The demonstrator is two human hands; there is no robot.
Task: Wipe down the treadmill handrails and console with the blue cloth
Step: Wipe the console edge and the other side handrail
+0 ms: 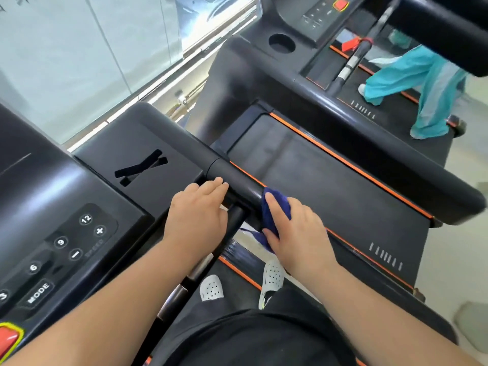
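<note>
Blue cloth (274, 210) in right hand's (298, 233) closed fingers against handrail (237, 180); left hand (196, 215) flat, fingers together, empty

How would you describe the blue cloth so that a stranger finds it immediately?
Start at the black console with white speed numbers, then follow the thick black handrail rightward. The blue cloth is bunched under the right hand against that rail, the only dark blue thing among black parts.
</note>
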